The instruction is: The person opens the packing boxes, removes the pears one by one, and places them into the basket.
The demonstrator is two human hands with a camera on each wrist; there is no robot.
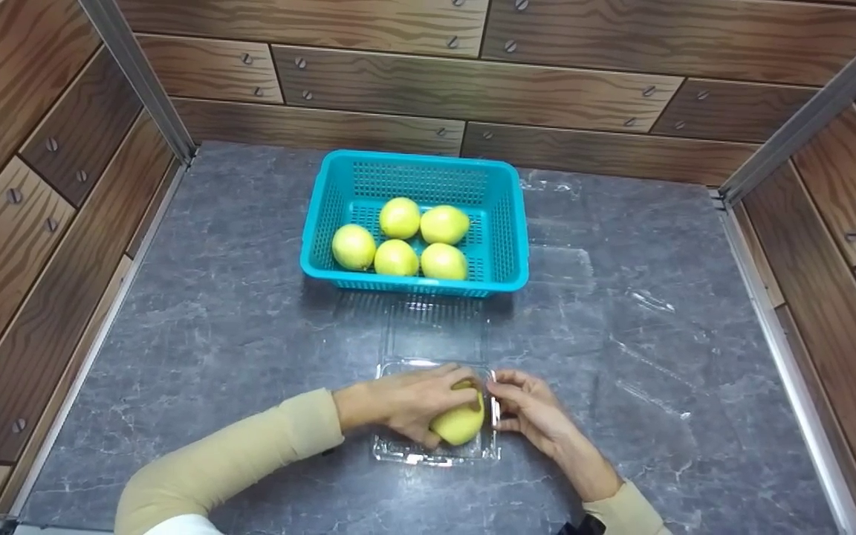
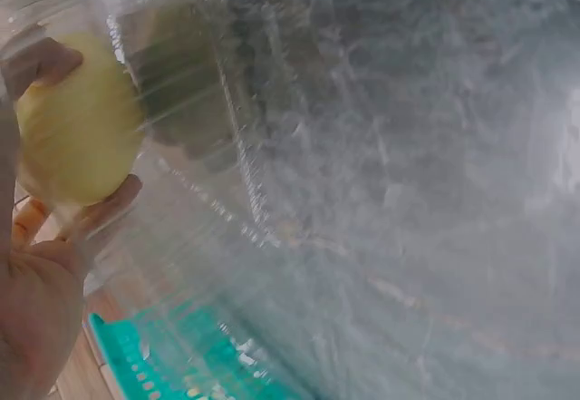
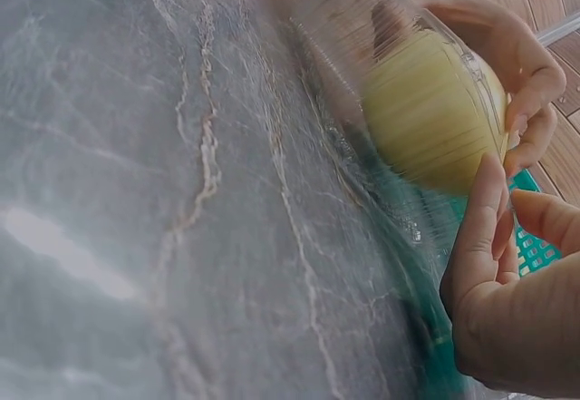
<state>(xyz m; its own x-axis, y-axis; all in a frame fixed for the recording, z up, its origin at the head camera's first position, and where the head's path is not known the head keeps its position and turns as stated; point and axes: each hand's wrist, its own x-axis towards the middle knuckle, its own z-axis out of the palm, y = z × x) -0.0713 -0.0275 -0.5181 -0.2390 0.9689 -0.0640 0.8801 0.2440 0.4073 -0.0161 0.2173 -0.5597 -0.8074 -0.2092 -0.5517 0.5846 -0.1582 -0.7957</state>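
A clear plastic clamshell container [image 1: 398,449] lies on the table below the basket, its lid [image 1: 435,334] spread out toward the basket. My left hand [image 1: 420,405] reaches over the container's tray from the left and grips a yellow lemon [image 1: 459,425], fingers over its top and thumb on its near side. The lemon is inside the tray, near the right wall. With my right hand [image 1: 536,412] I pinch the container's right rim between thumb and fingers, as the right wrist view shows. Through the clear wall the lemon [image 3: 430,114] shows close beside those fingertips.
A teal perforated basket [image 1: 506,275] with several yellow lemons [image 1: 400,218] stands beyond the container. More clear plastic containers [image 1: 562,267] lie to the right of the basket and further right on the grey table [image 1: 235,319]. Wood-patterned panels [image 1: 472,85] enclose the back and sides.
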